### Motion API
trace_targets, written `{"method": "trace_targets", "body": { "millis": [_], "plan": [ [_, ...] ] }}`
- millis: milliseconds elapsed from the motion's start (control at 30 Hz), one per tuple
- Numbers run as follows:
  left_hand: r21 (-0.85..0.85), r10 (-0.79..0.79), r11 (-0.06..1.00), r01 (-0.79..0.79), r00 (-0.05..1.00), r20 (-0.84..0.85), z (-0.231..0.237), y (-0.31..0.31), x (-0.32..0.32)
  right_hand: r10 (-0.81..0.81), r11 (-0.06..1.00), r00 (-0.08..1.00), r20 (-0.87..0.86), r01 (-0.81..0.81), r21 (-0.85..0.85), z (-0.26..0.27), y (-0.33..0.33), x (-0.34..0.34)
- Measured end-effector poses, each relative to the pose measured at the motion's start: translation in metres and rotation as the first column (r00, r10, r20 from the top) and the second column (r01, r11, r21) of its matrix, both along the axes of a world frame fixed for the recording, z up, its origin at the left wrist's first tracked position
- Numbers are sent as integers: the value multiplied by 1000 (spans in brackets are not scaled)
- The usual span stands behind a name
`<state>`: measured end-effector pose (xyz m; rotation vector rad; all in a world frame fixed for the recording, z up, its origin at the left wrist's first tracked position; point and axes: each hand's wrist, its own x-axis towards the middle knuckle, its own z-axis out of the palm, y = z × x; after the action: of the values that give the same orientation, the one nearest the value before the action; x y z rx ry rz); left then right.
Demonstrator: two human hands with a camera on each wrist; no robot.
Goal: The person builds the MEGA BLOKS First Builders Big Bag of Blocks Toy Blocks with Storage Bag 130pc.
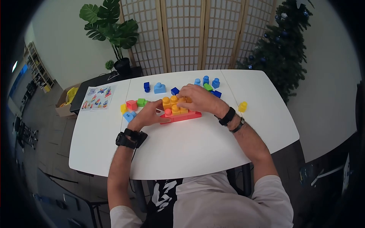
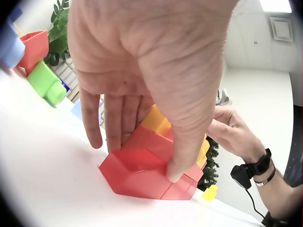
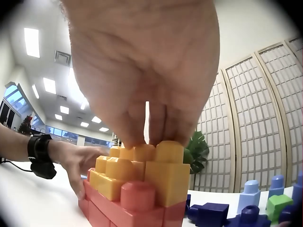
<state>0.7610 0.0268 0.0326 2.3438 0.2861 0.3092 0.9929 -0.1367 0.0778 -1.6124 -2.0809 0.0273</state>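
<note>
A boat-like build of toy building blocks stands on the white table (image 1: 167,152), with a long red base (image 1: 186,117) and yellow blocks (image 1: 175,110) stacked on it. My left hand (image 1: 146,116) grips the left end of the base. Its thumb (image 2: 182,158) lies along the near side, while the other fingers reach round the far side. From above, my right hand (image 1: 201,100) pinches a yellow block on top of the stack; its fingertips reach down at the studs in the right wrist view. A red stud (image 3: 138,196) shows at one end of the base.
Left of the build lie a red block (image 1: 131,105), a green block (image 1: 142,102) and a light blue block (image 1: 129,116). Several blue blocks (image 1: 216,83) sit behind it. A yellow block (image 1: 242,106) is far right, and a printed picture sheet (image 1: 97,98) lies at the left edge.
</note>
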Motion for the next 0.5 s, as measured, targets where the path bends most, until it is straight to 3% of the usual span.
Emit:
{"method": "trace_targets", "body": {
  "millis": [33,100,133,200,300,500],
  "plan": [
    [0,-2,1000,2,1000,1,0,0,1,-2,1000,1000,1,2,0,5,-5,-5],
    [4,16,1000,-16,1000,6,-1,0,1,-41,978,989,-139,11,-207,11,-17,-20],
    [5,18,1000,-18,1000,9,-3,0,1,-38,979,990,-136,9,-206,-2,-16,-19],
    [4,60,998,-60,998,-21,-7,0,1,28,994,998,47,-33,100,-34,-7,-13],
    [1,24,1000,-24,999,46,-9,-2,2,-39,992,988,151,20,122,-37,-9,-20],
    [20,47,999,-48,998,31,-12,0,4,-108,993,974,199,95,74,-38,-9,-28]
  ]
}}
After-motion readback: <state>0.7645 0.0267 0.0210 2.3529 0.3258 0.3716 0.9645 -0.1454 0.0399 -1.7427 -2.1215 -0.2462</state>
